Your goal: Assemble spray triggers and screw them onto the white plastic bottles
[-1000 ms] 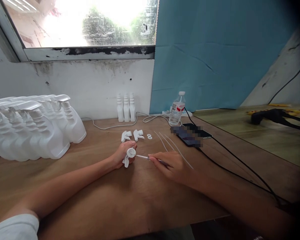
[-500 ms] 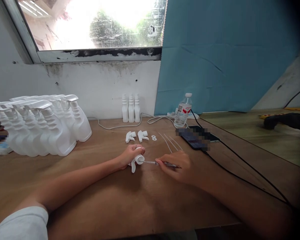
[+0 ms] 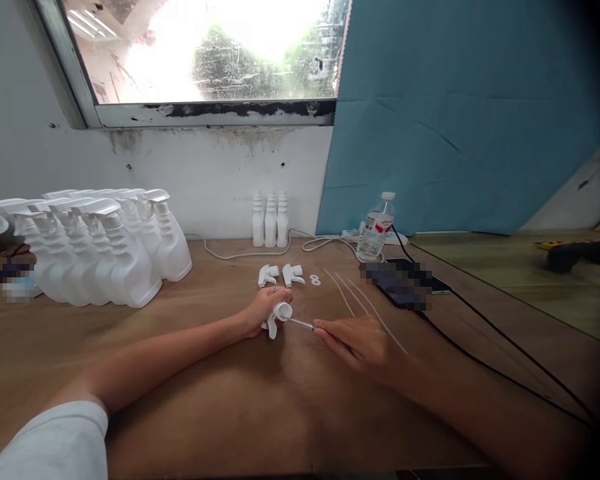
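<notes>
My left hand (image 3: pixel 266 309) is closed around a white trigger spray head (image 3: pixel 283 311), its round collar turned toward the right and its trigger hanging down. My right hand (image 3: pixel 356 339) grips a thin screwdriver-like tool with a metal shaft (image 3: pixel 303 324); the fingers hide most of its handle. The shaft's tip reaches the collar opening; how deep it goes I cannot tell. Just beyond my left hand lie two more spray heads (image 3: pixel 269 275) (image 3: pixel 293 275) and small white washers (image 3: pixel 315 280). Several thin white tubes (image 3: pixel 367 300) lie beside and behind my right hand.
White spray bottles (image 3: pixel 140 267) stand in rows at the left. Three slim white bottles (image 3: pixel 271 223) stand by the wall. A water bottle (image 3: pixel 377 230), phones (image 3: pixel 397 283) and black cables (image 3: pixel 500 363) are at the right. Part of a person's arm (image 3: pixel 587 255) shows at the far right.
The view has shifted a little, so the scene sits further right. My right hand is lower relative to the spray head, and the tool's shaft now slants up toward the collar.
</notes>
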Action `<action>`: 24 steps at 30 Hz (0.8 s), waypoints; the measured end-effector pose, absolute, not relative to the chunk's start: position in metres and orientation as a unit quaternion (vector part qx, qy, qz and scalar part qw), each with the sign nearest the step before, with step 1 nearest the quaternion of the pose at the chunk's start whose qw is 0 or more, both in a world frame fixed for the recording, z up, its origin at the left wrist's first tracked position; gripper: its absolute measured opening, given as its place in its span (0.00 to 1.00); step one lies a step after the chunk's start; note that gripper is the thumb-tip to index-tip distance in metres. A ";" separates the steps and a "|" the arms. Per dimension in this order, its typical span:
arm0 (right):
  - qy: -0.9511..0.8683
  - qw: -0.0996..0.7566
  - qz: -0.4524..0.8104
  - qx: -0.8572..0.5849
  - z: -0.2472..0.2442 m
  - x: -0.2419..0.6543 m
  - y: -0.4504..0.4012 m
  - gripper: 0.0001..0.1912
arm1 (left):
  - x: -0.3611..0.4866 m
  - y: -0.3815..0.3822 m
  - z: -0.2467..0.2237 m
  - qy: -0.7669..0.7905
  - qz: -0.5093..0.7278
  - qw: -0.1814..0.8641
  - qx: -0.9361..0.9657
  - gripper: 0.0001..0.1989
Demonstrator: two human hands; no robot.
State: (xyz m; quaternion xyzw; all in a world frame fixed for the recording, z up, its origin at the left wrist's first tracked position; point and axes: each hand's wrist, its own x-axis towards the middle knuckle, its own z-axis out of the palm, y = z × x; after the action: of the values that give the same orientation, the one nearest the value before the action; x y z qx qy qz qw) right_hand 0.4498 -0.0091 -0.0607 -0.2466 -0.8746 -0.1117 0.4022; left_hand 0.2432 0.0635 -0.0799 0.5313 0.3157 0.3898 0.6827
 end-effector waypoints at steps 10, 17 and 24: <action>-0.866 0.425 -0.114 -0.240 -0.059 0.448 -0.009 0.07 | 0.242 0.066 -0.080 0.319 0.390 0.692 0.517 0.20; -0.869 0.400 -0.062 -0.285 -0.050 0.450 -0.010 0.12 | 0.244 0.060 -0.081 0.345 0.381 0.655 0.554 0.17; -0.883 0.379 -0.078 -0.265 -0.058 0.455 -0.009 0.06 | 0.244 0.063 -0.081 0.347 0.385 0.649 0.558 0.19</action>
State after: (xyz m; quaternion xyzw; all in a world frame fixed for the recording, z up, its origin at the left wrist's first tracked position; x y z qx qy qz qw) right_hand 0.4546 -0.0087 -0.0576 -0.2652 -0.8830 -0.0778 0.3793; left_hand 0.2441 0.0627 -0.0810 0.5578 0.3468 0.3846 0.6486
